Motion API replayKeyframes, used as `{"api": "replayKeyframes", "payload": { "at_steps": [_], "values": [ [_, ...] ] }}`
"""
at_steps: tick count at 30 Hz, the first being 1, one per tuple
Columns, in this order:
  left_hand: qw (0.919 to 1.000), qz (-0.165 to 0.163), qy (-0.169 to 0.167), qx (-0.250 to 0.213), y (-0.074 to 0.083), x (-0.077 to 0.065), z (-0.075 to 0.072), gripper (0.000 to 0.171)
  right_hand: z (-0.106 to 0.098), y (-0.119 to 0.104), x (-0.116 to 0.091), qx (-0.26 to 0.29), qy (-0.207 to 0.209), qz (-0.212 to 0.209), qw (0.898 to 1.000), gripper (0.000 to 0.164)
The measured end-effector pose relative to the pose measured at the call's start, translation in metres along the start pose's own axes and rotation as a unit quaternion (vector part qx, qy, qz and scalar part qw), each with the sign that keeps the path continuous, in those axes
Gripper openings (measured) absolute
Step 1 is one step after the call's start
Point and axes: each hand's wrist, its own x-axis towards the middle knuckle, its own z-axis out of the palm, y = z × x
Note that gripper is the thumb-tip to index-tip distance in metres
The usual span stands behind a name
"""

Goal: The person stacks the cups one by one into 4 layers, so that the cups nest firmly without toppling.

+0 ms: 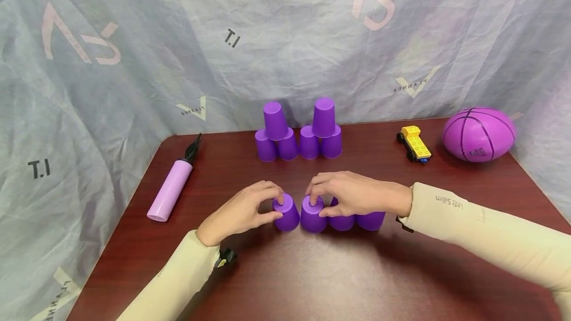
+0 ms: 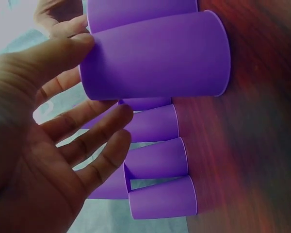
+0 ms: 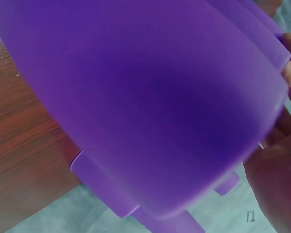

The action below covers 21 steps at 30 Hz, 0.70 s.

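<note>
Several upside-down purple cups stand in a front row on the table. My left hand (image 1: 243,212) pinches the leftmost cup (image 1: 287,217) between thumb and fingers near its top. In the left wrist view the thumb lies against that cup (image 2: 155,58), with the other fingers spread. My right hand (image 1: 357,193) grips the second cup (image 1: 314,219) near its top, right beside the first. Under the right hand stand a third cup (image 1: 342,222) and a fourth cup (image 1: 371,220), partly hidden. One cup (image 3: 150,97) fills most of the right wrist view.
Behind stand two purple stacks, a left one (image 1: 276,123) and a right one (image 1: 324,118), each with one cup on two. A pink pump (image 1: 170,189) lies at left. A yellow toy car (image 1: 416,143) and a purple ball (image 1: 479,135) sit at back right.
</note>
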Motion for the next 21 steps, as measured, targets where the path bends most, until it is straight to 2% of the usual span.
{"api": "replayKeyframes", "payload": {
  "at_steps": [11,16,21],
  "values": [
    [0.9998,0.01,0.015,0.011,-0.003,-0.001,0.004,0.021,0.0,0.001,0.003,-0.023,0.003,-0.011,1.0,0.016],
    [0.9978,0.017,0.058,0.028,-0.006,0.0,-0.005,0.023,-0.01,0.005,0.008,-0.037,0.056,-0.054,0.996,0.017],
    [0.9905,0.014,0.131,0.04,-0.012,0.006,-0.028,0.024,-0.036,0.009,0.02,-0.061,0.14,-0.06,0.986,0.018]
  ]
}}
